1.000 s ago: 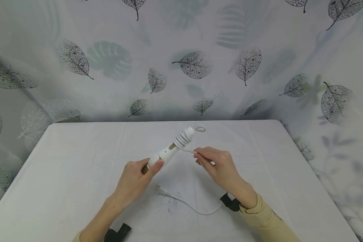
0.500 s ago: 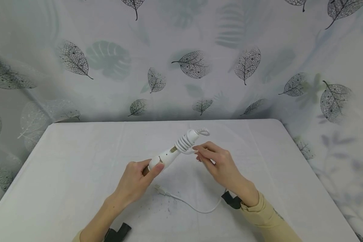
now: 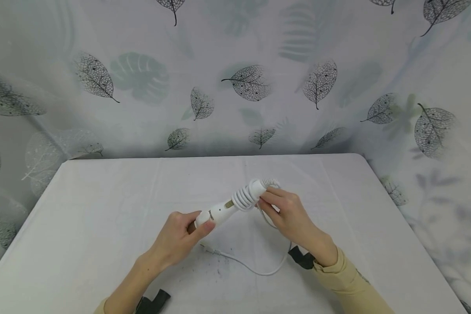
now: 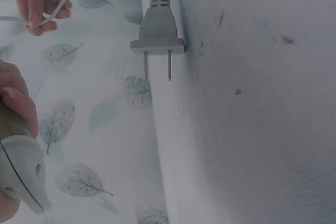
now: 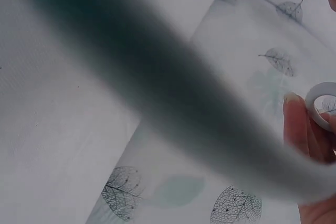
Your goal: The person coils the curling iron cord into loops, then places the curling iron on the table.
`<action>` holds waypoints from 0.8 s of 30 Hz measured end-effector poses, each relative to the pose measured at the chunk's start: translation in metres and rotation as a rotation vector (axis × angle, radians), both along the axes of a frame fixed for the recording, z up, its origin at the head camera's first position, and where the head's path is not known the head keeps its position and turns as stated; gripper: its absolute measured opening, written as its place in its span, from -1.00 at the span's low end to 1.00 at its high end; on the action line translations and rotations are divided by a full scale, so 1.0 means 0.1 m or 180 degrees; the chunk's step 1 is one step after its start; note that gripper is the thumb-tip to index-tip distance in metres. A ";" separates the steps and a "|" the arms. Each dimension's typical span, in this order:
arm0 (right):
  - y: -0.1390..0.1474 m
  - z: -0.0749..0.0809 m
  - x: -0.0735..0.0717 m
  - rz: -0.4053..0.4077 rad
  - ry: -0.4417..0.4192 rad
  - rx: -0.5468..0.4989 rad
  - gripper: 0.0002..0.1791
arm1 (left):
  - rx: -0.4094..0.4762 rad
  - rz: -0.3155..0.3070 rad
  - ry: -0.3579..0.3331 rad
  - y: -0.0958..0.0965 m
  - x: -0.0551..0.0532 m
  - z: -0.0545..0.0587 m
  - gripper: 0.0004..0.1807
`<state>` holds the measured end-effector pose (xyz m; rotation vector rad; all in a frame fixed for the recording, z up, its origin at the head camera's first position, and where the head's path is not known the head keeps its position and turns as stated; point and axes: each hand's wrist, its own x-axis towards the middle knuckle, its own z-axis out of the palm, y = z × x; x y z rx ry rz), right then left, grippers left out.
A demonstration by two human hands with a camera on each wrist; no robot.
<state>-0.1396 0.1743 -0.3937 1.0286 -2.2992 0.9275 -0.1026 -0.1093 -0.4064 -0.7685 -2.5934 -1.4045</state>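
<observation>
A white handheld electric appliance (image 3: 221, 213) is tilted above the table, its far end up and to the right. My left hand (image 3: 176, 239) grips its near end between thumb and fingers. White power cord (image 3: 244, 199) is wound in several turns round the far end. Just beside those turns, my right hand (image 3: 289, 214) pinches the cord, partly behind the appliance's tip. The loose cord drops past my right wrist to a two-pin plug (image 4: 156, 30) by the table. In the left wrist view, the appliance's split end (image 4: 27, 169) shows at lower left.
A white-covered table (image 3: 102, 205) lies under both hands, with small dark specks near the plug. Behind it hangs a leaf-patterned curtain (image 3: 227, 39). Black wrist mounts (image 3: 153, 303) sit at my wrists. A blurred cord strand (image 5: 173, 82) crosses the right wrist view.
The appliance's wound end has come down and right, towards my right hand. My right fingers, earlier holding the cord out from the turns, are now close against that end.
</observation>
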 end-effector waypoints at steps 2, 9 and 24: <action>0.01 0.00 0.00 -0.0024 0.0020 0.0005 -0.77 | -0.0011 -0.0095 -0.0001 0.00 0.00 0.00 -0.62; 0.03 -0.02 0.00 0.0142 0.0120 -0.0056 -0.95 | 0.0031 -0.0361 -0.0035 -0.01 0.00 -0.01 -0.67; 0.01 0.08 0.01 0.0556 0.0243 -0.0051 -0.75 | -0.0086 -0.0977 0.0061 -0.01 0.01 -0.01 -0.72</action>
